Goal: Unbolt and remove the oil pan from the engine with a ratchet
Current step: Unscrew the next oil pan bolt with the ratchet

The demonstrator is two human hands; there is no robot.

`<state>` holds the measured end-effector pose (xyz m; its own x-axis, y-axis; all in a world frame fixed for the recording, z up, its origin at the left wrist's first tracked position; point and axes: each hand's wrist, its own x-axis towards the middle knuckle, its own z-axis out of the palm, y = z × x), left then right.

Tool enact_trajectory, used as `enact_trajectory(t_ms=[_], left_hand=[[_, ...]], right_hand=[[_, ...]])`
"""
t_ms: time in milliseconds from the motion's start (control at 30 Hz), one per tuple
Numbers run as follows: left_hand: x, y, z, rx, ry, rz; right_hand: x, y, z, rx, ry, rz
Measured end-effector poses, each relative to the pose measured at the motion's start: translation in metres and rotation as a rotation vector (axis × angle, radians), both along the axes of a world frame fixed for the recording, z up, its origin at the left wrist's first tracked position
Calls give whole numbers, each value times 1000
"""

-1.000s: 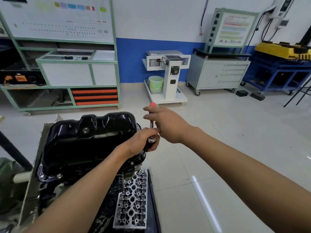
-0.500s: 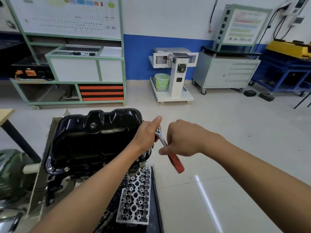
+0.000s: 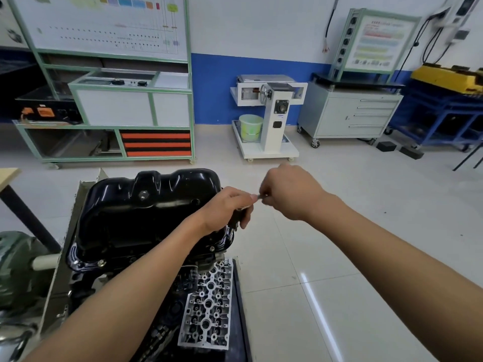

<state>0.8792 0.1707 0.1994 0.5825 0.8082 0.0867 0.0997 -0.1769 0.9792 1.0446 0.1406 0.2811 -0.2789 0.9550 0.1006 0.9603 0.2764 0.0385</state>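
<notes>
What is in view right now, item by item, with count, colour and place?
glossy black metal oil pan: one, black, left of centre, bolted flange down.
steel ratchet: one, silver, at the pan's right edge, mostly hidden by both hands.
silver cast engine part: one, silver, lying below the pan.
pale green plastic bucket: one, green, on the stand's base.
white wheeled stand: one, white, far centre.
grey metal drawer cabinet: one, grey, right of the stand.
green-framed shelf unit: one, green and white, far left.
left hand: grips the ratchet's head end.
right hand: grips the ratchet's handle.
</notes>
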Motion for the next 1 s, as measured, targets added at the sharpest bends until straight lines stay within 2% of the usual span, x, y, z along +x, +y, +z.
enact_trajectory(t_ms=[233,400,500,633,900,1000], left_hand=[[3,2,1,-85,6,-123],[6,1,0,-103,-45,61],[8,2,-1,-110,-53,159],[14,2,-2,-91,-31,220],[20,-3,-6,-60,-66,316],[16,-3,-4,-38,-85,324]], right_hand=[[3,12,-37,97,338,260],[14,10,-32,130,273,170],[15,2,-17,131,97,32],[10,-15,1,-1,8,-82],[-18,-43,1,-320,218,85],[-8,-39,5,-411,257,75]])
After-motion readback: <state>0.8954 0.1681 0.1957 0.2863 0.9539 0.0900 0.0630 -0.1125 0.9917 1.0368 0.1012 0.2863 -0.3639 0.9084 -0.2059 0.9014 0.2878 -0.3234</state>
